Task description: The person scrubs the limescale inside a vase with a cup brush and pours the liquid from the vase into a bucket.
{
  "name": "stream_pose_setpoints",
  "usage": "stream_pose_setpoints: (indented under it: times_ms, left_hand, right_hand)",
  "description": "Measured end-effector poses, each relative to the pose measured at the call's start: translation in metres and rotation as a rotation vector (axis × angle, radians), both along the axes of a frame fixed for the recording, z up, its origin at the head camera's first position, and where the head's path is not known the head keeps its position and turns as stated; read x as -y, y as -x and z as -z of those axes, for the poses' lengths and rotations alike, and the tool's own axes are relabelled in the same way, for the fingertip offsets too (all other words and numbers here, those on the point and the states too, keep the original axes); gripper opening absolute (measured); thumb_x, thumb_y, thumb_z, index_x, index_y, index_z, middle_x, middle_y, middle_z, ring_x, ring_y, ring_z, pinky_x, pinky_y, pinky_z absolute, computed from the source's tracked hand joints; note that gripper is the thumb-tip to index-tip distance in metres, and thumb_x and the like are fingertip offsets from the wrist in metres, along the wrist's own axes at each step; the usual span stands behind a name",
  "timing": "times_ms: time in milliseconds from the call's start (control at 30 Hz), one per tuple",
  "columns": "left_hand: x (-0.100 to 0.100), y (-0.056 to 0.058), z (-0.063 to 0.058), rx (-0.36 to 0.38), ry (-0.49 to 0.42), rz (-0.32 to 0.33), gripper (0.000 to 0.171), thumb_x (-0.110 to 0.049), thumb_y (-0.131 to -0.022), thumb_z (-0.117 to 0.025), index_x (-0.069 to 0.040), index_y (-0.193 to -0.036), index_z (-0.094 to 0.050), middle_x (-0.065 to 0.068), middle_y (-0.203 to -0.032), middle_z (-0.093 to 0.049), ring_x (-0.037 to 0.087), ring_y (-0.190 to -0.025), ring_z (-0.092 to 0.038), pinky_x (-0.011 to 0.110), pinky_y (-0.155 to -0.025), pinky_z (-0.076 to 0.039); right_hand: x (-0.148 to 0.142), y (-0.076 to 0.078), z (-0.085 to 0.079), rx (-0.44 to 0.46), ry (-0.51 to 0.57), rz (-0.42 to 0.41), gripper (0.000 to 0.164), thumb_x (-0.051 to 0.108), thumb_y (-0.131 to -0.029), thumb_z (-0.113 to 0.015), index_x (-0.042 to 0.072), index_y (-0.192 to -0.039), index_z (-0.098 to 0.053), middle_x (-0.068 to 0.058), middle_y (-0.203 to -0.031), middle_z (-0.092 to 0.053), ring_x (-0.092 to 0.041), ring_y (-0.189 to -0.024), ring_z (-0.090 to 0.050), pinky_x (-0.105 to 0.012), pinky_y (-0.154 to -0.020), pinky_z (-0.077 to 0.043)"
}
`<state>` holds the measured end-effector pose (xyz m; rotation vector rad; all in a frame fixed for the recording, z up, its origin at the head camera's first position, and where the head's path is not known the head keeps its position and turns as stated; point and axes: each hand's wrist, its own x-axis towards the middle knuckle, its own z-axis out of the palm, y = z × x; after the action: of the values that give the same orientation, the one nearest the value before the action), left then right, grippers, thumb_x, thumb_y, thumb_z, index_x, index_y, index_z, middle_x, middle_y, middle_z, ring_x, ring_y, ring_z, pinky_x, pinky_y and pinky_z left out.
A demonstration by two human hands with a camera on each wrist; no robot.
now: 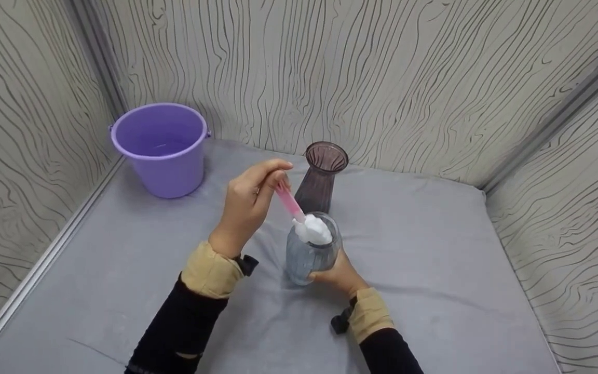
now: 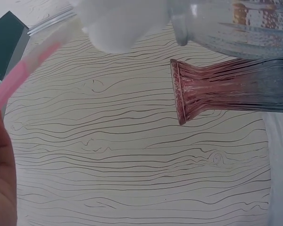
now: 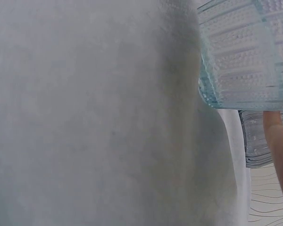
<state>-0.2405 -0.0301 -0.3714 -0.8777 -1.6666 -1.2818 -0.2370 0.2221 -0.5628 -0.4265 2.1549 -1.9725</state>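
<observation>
My left hand point(image 1: 249, 200) grips the pink handle of a sponge bottle brush point(image 1: 289, 202) from above. Its fluffy white head point(image 2: 120, 23) is right at the mouth of a pale blue ribbed glass vase point(image 1: 301, 259), mostly outside the rim in the left wrist view. Low on that vase, my right hand point(image 1: 341, 275) holds it round the side, thumb at the front. Droplets or bumps dot the glass point(image 3: 245, 56) in the right wrist view. Just behind stands a purple flared glass vase point(image 1: 325, 182), upright, its lower part hidden by the blue one.
A purple bucket point(image 1: 172, 174) stands at the back left of the table, near the corner. Grey cloth point(image 1: 434, 249) covers the table. Wood-patterned panels point(image 1: 382, 67) enclose the back and both sides.
</observation>
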Motion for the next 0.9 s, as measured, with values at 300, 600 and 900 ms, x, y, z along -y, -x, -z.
stream_pose_setpoints:
  times_ms: [300, 600, 900]
  left_hand:
    - [0.0, -0.0011, -0.001, 0.007, 0.007, -0.039, 0.025, -0.017, -0.105, -0.055, 0.003, -0.108, -0.069, 0.008, -0.08, -0.07, 0.019, -0.074, -0.068, 0.029, -0.07, -0.055]
    - [-0.0008, -0.0032, -0.0033, 0.055, 0.041, -0.018, 0.013, 0.004, -0.096, -0.062, 0.003, -0.107, -0.07, 0.007, -0.08, -0.07, 0.018, -0.074, -0.067, 0.027, -0.069, -0.054]
    - [0.0, -0.0028, -0.0062, 0.113, 0.061, 0.002, 0.014, 0.004, -0.097, -0.061, 0.003, -0.108, -0.07, 0.007, -0.081, -0.07, 0.016, -0.073, -0.067, 0.025, -0.068, -0.054]
  right_hand:
    - [-0.0007, -0.0009, -0.0022, 0.006, -0.012, 0.0, 0.132, 0.025, -0.058, -0.1, -0.001, -0.156, -0.015, -0.021, -0.149, -0.043, -0.031, -0.136, -0.041, -0.048, -0.118, -0.022]
    - [-0.0004, 0.001, -0.0013, -0.028, 0.021, -0.004, 0.133, 0.022, -0.056, -0.1, 0.001, -0.157, -0.015, -0.018, -0.148, -0.046, -0.021, -0.131, -0.046, -0.037, -0.115, -0.029]
    - [0.0, -0.0008, -0.0004, -0.003, 0.003, 0.011, 0.134, 0.027, -0.055, -0.1, 0.001, -0.157, -0.016, -0.017, -0.148, -0.047, -0.023, -0.132, -0.045, -0.045, -0.117, -0.023]
